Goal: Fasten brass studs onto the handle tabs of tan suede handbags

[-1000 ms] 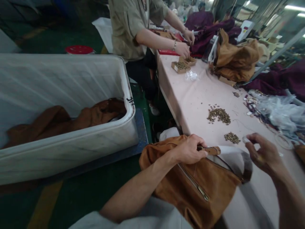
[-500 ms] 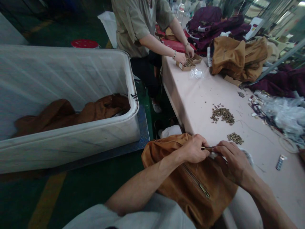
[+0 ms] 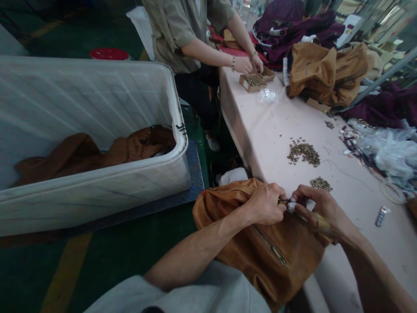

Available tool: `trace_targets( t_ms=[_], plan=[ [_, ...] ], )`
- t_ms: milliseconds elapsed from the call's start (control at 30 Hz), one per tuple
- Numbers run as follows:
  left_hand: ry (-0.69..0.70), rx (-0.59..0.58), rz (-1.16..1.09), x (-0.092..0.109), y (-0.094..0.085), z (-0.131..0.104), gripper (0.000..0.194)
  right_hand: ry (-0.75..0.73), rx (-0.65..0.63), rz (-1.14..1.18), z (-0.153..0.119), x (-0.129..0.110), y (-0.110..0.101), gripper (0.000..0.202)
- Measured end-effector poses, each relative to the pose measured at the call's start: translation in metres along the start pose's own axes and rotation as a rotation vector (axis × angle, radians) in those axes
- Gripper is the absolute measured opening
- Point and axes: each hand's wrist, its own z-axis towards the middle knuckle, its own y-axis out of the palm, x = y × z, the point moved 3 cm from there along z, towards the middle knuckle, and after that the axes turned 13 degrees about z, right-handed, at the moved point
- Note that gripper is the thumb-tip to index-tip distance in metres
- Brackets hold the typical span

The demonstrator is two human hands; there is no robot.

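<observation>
A brown leather bag (image 3: 273, 248) with a zipper pocket lies across my lap, against the table's near edge. My left hand (image 3: 269, 203) is closed at the bag's upper edge, gripping a part of it beside a small dark piece. Opposite it, my right hand (image 3: 314, 206) pinches at the same spot, with something white at its fingertips; what exactly it holds is too small to make out. Two piles of small brass-coloured metal pieces, a larger one (image 3: 303, 153) and a smaller one (image 3: 321, 184), lie on the pink table (image 3: 260, 126) beyond my hands.
A big white bin (image 3: 97, 174) with brown items inside stands at the left. Across the table corner, a person's hands (image 3: 249, 65) are at small cardboard boxes (image 3: 252, 82). Brown bags (image 3: 312, 71), purple bags (image 3: 280, 21) and clear plastic (image 3: 391, 148) lie along the far side.
My right hand has turned and lifted its fingers a little, showing a yellowish band near the palm. The other person's hand has moved off the nearer box toward the farther one.
</observation>
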Motion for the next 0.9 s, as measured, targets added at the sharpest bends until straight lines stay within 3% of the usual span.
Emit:
trace_targets(
  t_ms=[100,233,367,600,900],
  plan=[
    [0.009,0.002,0.011,-0.001,0.001,-0.001,0.012,0.005,-0.037,-0.011,0.004,-0.004,-0.001,0.008],
    [0.02,0.03,-0.041,-0.002,0.0,-0.001,0.01,-0.132,-0.059,-0.125,0.009,-0.012,-0.004,0.012],
    [-0.002,0.042,-0.056,-0.003,0.0,-0.002,0.007,-0.216,-0.177,-0.25,0.014,-0.014,-0.005,0.016],
    [0.027,0.136,-0.041,0.0,-0.001,-0.009,0.031,-0.219,-0.418,-0.132,0.026,-0.016,-0.005,0.013],
    [0.061,0.131,-0.034,-0.001,-0.01,-0.013,0.032,-0.169,-0.363,0.026,0.027,-0.027,0.002,0.019]
  ],
)
